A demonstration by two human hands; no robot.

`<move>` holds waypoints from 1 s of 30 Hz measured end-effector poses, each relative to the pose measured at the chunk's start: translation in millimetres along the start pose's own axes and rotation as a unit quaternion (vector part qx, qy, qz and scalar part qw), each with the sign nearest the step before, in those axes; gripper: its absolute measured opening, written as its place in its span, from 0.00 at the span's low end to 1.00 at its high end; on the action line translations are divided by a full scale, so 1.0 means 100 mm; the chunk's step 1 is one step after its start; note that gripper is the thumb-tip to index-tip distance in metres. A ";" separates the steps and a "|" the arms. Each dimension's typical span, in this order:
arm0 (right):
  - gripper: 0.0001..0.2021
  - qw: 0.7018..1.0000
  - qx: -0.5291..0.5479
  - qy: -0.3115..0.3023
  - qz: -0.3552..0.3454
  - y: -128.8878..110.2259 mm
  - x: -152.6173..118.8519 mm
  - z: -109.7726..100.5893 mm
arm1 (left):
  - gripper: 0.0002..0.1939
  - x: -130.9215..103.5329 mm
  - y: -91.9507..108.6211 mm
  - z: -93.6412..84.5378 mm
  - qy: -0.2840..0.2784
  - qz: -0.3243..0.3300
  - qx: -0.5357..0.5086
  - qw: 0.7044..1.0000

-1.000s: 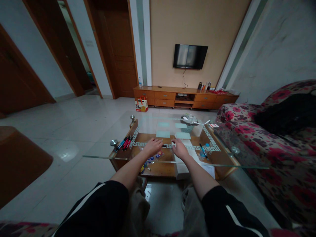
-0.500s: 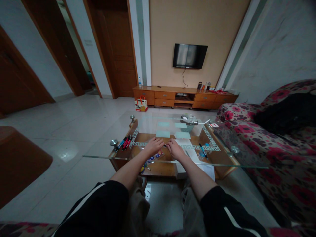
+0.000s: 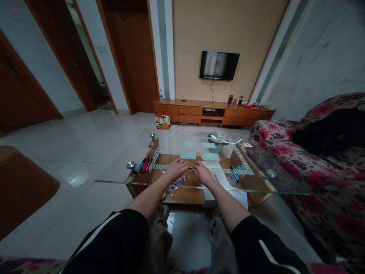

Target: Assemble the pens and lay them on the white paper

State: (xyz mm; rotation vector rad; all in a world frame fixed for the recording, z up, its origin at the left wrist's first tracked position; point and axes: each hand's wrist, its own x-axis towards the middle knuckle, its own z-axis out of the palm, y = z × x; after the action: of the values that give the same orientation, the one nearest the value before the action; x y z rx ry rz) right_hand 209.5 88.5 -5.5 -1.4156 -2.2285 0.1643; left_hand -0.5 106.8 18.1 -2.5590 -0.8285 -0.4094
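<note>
My left hand (image 3: 178, 169) and my right hand (image 3: 201, 172) meet over the middle of the glass table, fingers curled. A short dark length of a pen (image 3: 191, 168) shows between them, gripped from both sides; its ends are hidden by the fingers. To the left, several blue, black and red pens (image 3: 142, 166) lie in a group on the glass. Right of my right hand a dark and blue pen (image 3: 235, 175) lies apart, near a small clear and blue item (image 3: 234, 178) whose kind I cannot make out.
The glass tabletop (image 3: 119, 179) has metal fittings and a wooden shelf (image 3: 182, 196) below, with colourful packets (image 3: 177, 183) and white paper (image 3: 240, 198). Pale green rectangles (image 3: 188, 155) show on the far part. A basket (image 3: 218, 146) stands beyond, and a floral sofa (image 3: 288, 152) is right.
My hands have drawn very slightly apart, so a little more of the pen shows between them. Everything else looks the same.
</note>
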 end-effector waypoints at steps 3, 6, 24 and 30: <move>0.10 1.000 0.007 0.014 -0.003 -0.01 -0.01 -0.01 | 0.05 0.00 0.00 0.01 -0.003 -0.003 0.001 1.000; 0.11 1.000 0.010 0.025 -0.012 -0.03 -0.01 -0.03 | 0.04 0.00 0.00 0.01 -0.005 -0.007 0.000 1.000; 0.13 1.000 0.016 0.023 0.005 -0.10 -0.05 -0.19 | 0.06 -0.01 0.00 -0.01 -0.007 -0.007 -0.012 1.000; 0.14 1.000 0.015 0.003 0.000 -0.08 -0.05 -0.15 | 0.07 -0.01 -0.01 -0.01 0.000 -0.004 -0.005 1.000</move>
State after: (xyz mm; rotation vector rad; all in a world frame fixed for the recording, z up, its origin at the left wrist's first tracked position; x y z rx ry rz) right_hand 211.0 78.4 8.7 -1.3994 -2.2111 0.1930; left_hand -2.2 106.3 18.7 -2.5656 -0.8394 -0.4156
